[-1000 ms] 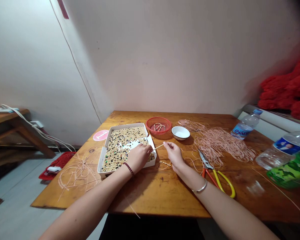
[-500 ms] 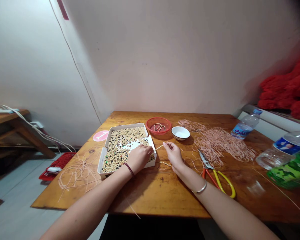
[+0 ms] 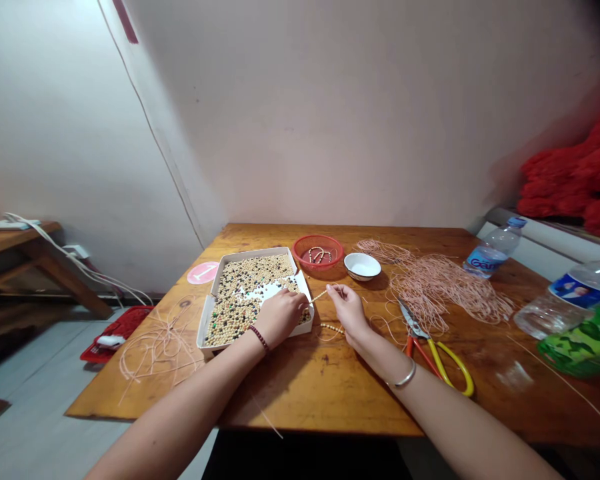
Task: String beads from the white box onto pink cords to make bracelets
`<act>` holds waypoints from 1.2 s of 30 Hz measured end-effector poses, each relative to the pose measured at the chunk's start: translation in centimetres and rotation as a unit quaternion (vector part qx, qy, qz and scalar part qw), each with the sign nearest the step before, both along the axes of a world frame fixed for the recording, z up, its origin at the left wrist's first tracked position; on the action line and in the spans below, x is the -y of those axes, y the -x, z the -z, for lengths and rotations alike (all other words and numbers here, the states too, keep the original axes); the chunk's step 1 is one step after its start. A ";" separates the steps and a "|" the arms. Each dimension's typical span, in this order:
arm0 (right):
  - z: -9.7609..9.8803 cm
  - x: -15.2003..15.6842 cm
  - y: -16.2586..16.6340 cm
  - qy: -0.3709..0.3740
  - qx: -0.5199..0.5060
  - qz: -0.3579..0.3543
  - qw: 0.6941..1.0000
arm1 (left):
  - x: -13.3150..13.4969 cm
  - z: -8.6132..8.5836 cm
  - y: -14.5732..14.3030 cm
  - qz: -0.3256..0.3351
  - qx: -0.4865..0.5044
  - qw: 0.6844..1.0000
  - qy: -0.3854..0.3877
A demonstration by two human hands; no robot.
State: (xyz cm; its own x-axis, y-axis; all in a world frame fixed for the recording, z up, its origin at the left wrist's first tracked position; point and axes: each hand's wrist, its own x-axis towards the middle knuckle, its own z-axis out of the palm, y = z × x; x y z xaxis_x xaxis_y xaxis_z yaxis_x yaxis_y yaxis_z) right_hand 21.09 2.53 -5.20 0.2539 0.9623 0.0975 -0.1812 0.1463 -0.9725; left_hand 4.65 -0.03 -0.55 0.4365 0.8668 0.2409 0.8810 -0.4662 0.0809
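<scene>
Between my two hands runs a beaded string (image 3: 319, 297) of small pale beads. My left hand (image 3: 281, 313) pinches its left end over the right side of a white box (image 3: 207, 320). Loose beads (image 3: 230, 307), mostly cream with some black and a few green, cover most of the box's floor; a white patch shows in the middle. My right hand (image 3: 349, 308) closes thumb and fingers on the other end, just right of the box. More of the beads hang in a curve below it, down by the table. My fingers partly hide the string's ends.
Behind stand a red basket (image 3: 318, 267) with beaded loops and a white bowl (image 3: 363, 274). Rightward lie pink cord (image 3: 453, 287), yellow-and-orange-handled scissors (image 3: 433, 353) and bottles (image 3: 493, 250). Loose cord (image 3: 160, 347) and a pink round label (image 3: 203, 273) are left of the box.
Both hands keep their hold on the beaded string in nearly the same place. The whole view has shifted very slightly; nothing else has visibly moved.
</scene>
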 end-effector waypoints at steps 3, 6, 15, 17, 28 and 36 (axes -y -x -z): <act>-0.1 0.1 0.0 0.000 -0.002 0.001 1.000 | 0.0 0.0 0.0 -0.002 -0.003 1.000 -0.003; -0.2 0.1 0.0 0.001 -0.001 0.002 1.000 | 0.0 0.0 0.0 -0.003 -0.006 1.000 -0.004; -0.1 0.2 -0.1 -0.004 0.015 0.003 1.000 | 0.0 0.2 0.1 0.001 -0.007 1.000 -0.015; 0.1 0.1 -0.1 -0.002 0.021 0.007 1.000 | 0.0 0.3 0.2 0.003 -0.006 1.000 -0.016; 0.4 -0.1 0.0 -0.009 0.015 0.007 1.000 | -0.1 0.3 0.2 0.002 -0.002 1.000 -0.014; 0.3 -0.2 -0.1 -0.009 0.011 -0.001 1.000 | -0.2 0.6 0.3 0.006 0.010 1.000 -0.012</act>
State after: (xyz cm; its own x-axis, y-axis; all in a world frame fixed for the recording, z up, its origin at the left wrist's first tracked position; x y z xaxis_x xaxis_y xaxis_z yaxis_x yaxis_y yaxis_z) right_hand 21.18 2.72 -5.45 0.2492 0.9610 0.1201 -0.1604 0.1632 -0.9735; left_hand 4.31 0.14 -1.18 0.4416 0.8552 0.2712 0.8736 -0.4788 0.0871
